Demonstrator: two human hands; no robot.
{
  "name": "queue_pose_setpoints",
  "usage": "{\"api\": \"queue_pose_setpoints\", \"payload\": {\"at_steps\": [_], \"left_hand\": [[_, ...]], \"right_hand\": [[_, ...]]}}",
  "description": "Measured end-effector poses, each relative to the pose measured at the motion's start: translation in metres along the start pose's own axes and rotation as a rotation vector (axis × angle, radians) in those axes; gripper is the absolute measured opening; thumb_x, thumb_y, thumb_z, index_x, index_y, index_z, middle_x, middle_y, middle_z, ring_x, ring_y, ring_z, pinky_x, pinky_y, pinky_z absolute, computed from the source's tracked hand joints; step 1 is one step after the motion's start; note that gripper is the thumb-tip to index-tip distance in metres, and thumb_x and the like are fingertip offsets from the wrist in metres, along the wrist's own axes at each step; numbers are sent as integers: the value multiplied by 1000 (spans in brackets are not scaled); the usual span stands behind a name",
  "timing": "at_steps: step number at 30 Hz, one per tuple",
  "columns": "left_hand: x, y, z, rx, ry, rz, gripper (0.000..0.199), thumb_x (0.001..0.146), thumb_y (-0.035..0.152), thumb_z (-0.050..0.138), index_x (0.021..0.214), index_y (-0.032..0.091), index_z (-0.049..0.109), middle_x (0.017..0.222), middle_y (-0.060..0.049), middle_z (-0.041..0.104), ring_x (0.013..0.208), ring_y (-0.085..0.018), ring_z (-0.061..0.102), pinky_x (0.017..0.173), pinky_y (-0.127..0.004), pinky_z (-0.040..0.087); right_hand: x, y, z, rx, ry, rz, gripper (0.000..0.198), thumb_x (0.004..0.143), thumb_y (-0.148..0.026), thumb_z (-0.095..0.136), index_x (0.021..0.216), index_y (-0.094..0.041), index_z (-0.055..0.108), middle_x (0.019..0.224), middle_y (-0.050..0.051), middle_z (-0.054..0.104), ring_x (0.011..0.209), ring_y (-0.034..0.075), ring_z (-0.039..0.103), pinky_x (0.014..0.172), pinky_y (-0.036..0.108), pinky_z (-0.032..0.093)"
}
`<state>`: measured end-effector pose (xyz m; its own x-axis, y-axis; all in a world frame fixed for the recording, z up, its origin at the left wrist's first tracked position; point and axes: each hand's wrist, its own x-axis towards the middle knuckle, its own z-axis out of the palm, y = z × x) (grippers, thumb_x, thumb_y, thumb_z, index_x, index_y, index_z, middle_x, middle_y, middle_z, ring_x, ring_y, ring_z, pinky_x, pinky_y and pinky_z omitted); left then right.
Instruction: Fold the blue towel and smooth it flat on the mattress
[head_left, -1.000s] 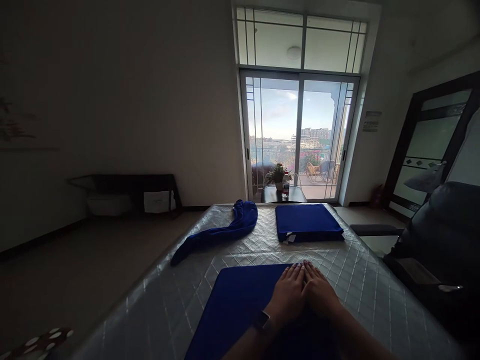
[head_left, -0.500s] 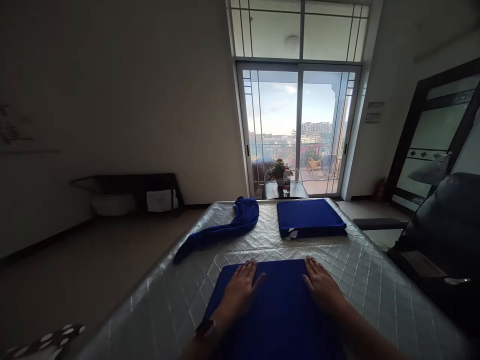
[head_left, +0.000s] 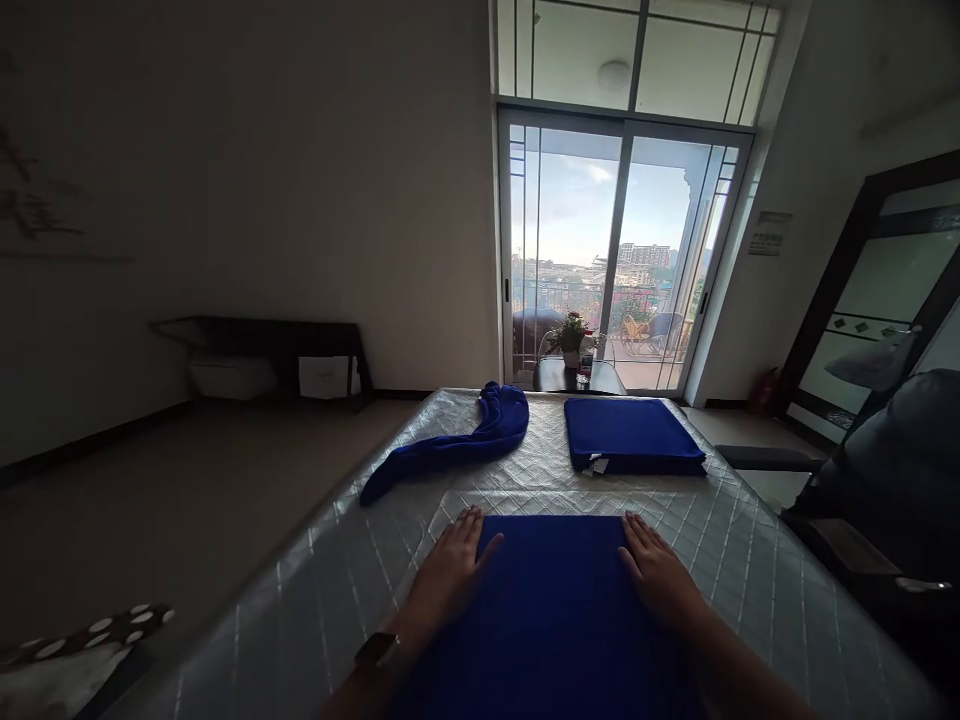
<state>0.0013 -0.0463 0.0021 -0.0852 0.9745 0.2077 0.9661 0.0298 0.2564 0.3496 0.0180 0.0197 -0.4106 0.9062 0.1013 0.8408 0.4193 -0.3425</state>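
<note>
Closest to me, a folded blue cloth (head_left: 555, 610) lies flat on the silver quilted table cover (head_left: 322, 590). My left hand (head_left: 454, 565) rests along its left edge near the far corner, fingers stretched out and a watch on the wrist. At the far right corner lies my right hand (head_left: 660, 565), flat with fingers extended. Beyond them, a neatly folded stack of blue cloth (head_left: 630, 432) sits at the right. To the left of that stack is a crumpled, elongated blue cloth (head_left: 457, 445).
A small dark table (head_left: 559, 377) with a potted plant (head_left: 571, 335) and a bottle (head_left: 585, 358) stands past the far edge, before a glass sliding door (head_left: 562, 230). A dark chair (head_left: 892, 470) is at the right. Along the left wall is a low dark bench (head_left: 277, 345).
My left hand has slid outward from the cloth's top to its left edge. My right hand stays flat at the right corner. The view has tilted and shifted slightly.
</note>
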Motion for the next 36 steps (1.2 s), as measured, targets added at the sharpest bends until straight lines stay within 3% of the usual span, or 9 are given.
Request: {"api": "queue_pose_setpoints", "payload": {"at_steps": [16, 21, 25, 28, 32, 36], "left_hand": [[-5, 9, -11, -47, -30, -29, 77, 100, 63, 27, 152, 7, 38, 161, -17, 36, 151, -30, 30, 125, -51, 25], [0, -14, -20, -154, 26, -60, 62, 101, 49, 32, 144, 9, 51, 154, -15, 49, 146, -27, 41, 122, -44, 32], [3, -39, -32, -216, 111, -156, 54, 101, 36, 26, 129, 10, 65, 142, -15, 62, 137, -24, 53, 116, -38, 41], [2, -46, -35, -242, 145, -173, 53, 101, 37, 26, 119, 14, 70, 136, -13, 67, 129, -24, 60, 110, -35, 46], [1, -46, -31, -263, 172, -152, 48, 99, 41, 34, 116, 19, 73, 136, -10, 67, 129, -24, 59, 110, -37, 46], [1, -49, -27, -258, 190, -133, 46, 98, 41, 36, 117, 22, 73, 134, -9, 69, 129, -26, 59, 111, -42, 45]], "right_hand": [[-1, -2, -2, 24, -1, 68, 75, 97, -54, 25, 157, -8, 27, 166, 11, 25, 155, 22, 18, 128, 39, 17], [2, 7, 5, 132, 91, 90, 76, 94, -55, 32, 153, -8, 37, 164, 13, 32, 153, 24, 24, 127, 41, 18], [10, 19, 6, 326, 216, 126, 74, 92, -52, 33, 151, -9, 43, 158, 15, 44, 148, 23, 37, 124, 39, 28], [18, 29, 4, 423, 311, 193, 67, 88, -49, 36, 141, -14, 55, 149, 15, 56, 140, 25, 50, 117, 40, 39], [32, 36, 0, 343, 373, 230, 55, 84, -46, 39, 121, -17, 68, 129, 14, 70, 122, 27, 64, 104, 39, 49], [43, 31, -4, 271, 394, 251, 46, 85, -49, 40, 96, -20, 74, 109, 12, 74, 100, 26, 71, 90, 37, 55]]}}
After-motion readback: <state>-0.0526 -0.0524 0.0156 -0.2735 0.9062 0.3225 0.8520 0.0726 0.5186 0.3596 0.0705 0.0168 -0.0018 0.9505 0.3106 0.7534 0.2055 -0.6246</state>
